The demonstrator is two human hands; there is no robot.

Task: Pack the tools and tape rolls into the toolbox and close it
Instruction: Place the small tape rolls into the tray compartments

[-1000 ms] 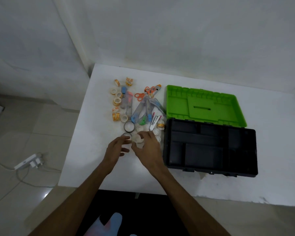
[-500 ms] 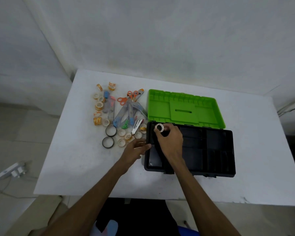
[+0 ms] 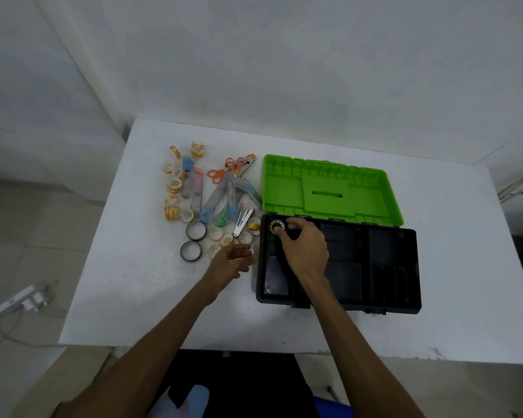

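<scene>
1. Toolbox, black, is seen open at centre right of the frame, on a white table; its green lid is folded back flat toward the upper edge.
2. Right hand is placed over the box's upper-left corner compartment; fingers are curled, with thumb and forefinger at a white tape roll lying in that corner. Whether the roll is pinched or only touched cannot be told.
3. Left hand is held just left of the box's left wall, low over the table; fingers are extended, loosely apart, nothing gripped. The fingertips are blurred, near the closest small rolls.
4. Small clear tape rolls are scattered just above the left hand, beside the box wall.
5. Two black-rimmed rolls are seen left of those, one below the other, apart.
6. A silver tool with red trim is laid tilted between the small rolls and the box corner.
7. Orange-printed tape rolls are strung along the left of the pile, up to upper centre-left.
8. Orange-handled scissors and packaged blue-handled tools are heaped in the pile's middle, overlapping.
9. A white power strip is seen on the floor, at far left.
</scene>
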